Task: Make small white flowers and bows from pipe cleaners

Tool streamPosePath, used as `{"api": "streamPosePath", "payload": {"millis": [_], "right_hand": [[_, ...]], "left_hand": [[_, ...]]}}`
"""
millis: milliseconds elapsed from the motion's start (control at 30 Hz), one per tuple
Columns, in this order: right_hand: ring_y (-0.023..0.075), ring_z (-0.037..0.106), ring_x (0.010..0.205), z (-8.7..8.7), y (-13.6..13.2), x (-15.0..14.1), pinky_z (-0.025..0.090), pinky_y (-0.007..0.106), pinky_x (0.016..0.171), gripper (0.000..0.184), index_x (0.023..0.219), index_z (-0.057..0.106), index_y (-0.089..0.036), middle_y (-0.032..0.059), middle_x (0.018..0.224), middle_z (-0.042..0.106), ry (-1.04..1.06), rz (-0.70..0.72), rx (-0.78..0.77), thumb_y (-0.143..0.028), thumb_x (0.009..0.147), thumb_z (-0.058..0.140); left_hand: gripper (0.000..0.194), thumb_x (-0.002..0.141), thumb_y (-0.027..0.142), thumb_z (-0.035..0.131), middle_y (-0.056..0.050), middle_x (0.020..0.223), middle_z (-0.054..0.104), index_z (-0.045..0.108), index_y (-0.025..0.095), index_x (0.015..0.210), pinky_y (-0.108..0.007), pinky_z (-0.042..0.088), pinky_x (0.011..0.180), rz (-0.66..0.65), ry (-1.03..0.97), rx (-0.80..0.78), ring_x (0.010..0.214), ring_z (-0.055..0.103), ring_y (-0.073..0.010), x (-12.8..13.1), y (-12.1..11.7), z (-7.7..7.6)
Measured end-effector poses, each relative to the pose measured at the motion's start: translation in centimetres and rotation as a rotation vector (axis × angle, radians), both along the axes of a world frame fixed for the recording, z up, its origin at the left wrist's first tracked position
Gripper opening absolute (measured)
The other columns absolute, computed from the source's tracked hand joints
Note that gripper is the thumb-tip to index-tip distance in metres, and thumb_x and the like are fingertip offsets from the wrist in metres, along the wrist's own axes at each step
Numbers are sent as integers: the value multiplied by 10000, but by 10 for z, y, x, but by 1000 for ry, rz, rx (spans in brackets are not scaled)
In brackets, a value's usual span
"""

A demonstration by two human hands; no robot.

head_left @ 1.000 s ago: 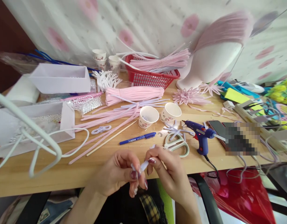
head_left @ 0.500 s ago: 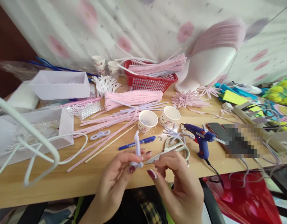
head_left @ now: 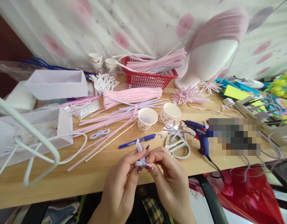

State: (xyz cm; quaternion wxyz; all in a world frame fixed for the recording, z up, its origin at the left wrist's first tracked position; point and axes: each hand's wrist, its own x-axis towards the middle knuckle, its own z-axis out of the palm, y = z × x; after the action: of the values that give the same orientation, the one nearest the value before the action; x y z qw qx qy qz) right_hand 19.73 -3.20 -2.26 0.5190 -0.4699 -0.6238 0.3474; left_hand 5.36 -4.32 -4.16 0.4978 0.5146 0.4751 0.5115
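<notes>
A lavender pipe cleaner (head_left: 141, 162), bent into small loops with one end sticking up, is pinched between my two hands above the table's front edge. My left hand (head_left: 121, 179) grips it between thumb and fingers. From the other side, the thumb and forefinger of my right hand (head_left: 172, 177) close on its right part. Just beyond my hands lie a blue marker (head_left: 136, 141) and scissors with pale green handles (head_left: 177, 146); my right hand hides the blades. Another looped lavender pipe cleaner (head_left: 99, 133) rests farther left.
Two paper cups (head_left: 147, 119) stand mid-table, one with lavender bits inside. A blue glue gun (head_left: 201, 137) stands right. Pink pipe cleaners (head_left: 132, 97) lie behind, before a red basket (head_left: 150, 79). White boxes (head_left: 58, 87) and a white cable (head_left: 46, 141) are left, a foam head (head_left: 210, 59) back right.
My right hand has moved left to meet my left hand and now pinches the lavender pipe cleaner too. Its upright end tilts more and shows shorter. The view has shifted slightly.
</notes>
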Motion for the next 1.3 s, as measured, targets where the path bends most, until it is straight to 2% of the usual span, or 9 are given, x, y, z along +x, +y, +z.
{"api": "streamPosePath", "payload": {"millis": [133,300,433,567,667,767,1067,1300], "right_hand": [[138,595,726,-3,3,5,486,232,636,162,876,684,-231,6,817,653,66,89,-149,-249,1015,604],[123,606,722,-2,4,11,523,195,594,137,931,701,-238,7,864,642,168,187,-291,-293,1017,609],[98,633,704,-3,2,9,574,176,628,136,972,700,-232,7,894,638,238,223,-362,-303,1025,598],[87,643,693,-5,2,7,572,161,630,109,982,705,-233,9,900,644,215,206,-314,-268,1018,608],[88,641,691,-4,3,8,567,162,630,113,959,716,-235,12,888,647,209,202,-272,-239,1013,616],[98,645,696,-3,4,9,581,174,623,104,981,734,-246,19,907,658,251,217,-288,-260,1005,633],[78,644,633,-6,4,2,576,163,609,91,938,745,-223,11,865,661,281,127,-262,-212,975,662],[101,645,675,-12,7,2,563,178,620,110,936,752,-229,20,878,694,199,98,-215,-160,941,667]], "left_hand": [[302,998,420,595,-75,1273,764,768,264,1190,-328,513,1049,-46,7,-66,1180,702,-263,-7,1,0],[272,1001,381,603,-44,1267,773,783,299,1189,-294,517,1045,-55,38,-33,1180,707,-240,-12,5,-4],[264,973,423,642,-54,1214,796,818,283,1111,-302,554,1008,-30,-57,-97,1146,729,-255,-6,8,-2],[318,908,493,713,-82,1174,808,832,247,1071,-325,567,1009,54,-235,-212,1139,735,-284,2,9,-1],[341,886,511,734,-95,1178,806,833,240,1066,-346,564,1022,49,-306,-234,1161,726,-299,5,9,-5],[367,884,530,728,-108,1172,806,831,231,1071,-363,561,1032,22,-329,-237,1161,727,-306,6,9,-7],[356,855,516,765,-105,1146,814,835,214,1032,-388,552,1043,117,-416,-304,1146,732,-310,17,10,2],[342,852,501,777,-104,1151,813,836,226,1046,-403,528,1075,63,-484,-357,1169,719,-303,13,12,-1]]}}
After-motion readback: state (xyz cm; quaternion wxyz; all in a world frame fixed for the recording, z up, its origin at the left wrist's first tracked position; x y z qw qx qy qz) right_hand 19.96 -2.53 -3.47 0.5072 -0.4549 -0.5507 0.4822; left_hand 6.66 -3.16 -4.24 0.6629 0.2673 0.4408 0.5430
